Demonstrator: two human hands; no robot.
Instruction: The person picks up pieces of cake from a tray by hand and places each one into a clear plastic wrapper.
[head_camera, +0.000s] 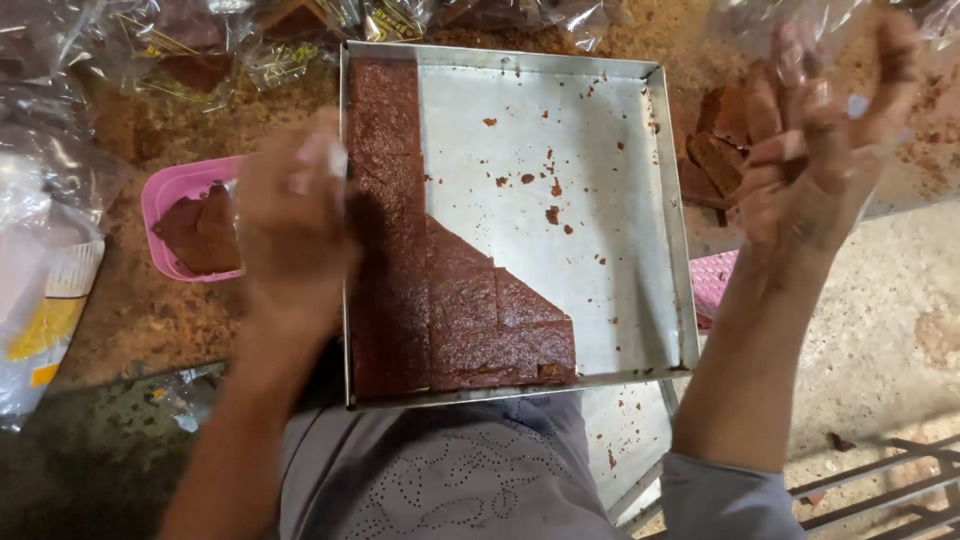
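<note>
Hovering at the tray's (672, 200) left rim, the blurred left hand (292, 215) has a grip I cannot tell. The right hand (825, 140), fingers spread, touches a clear bag (760, 25) past the right rim.

Warm, fairly even light from overhead, med. brightness. Both hands motion-blurred: left hand (292, 215) smeared, right hand (825, 140) w/ ghosted fingers. Metal tray (600, 180) sharp, mild sheen, no hard glare. Left hand throws a shadow on the brown cake slab (400, 290). Clear plastic bags (60, 90) catch small highlights. Bottom-left corner dim. Slight wide-angle bend at edges.
</note>
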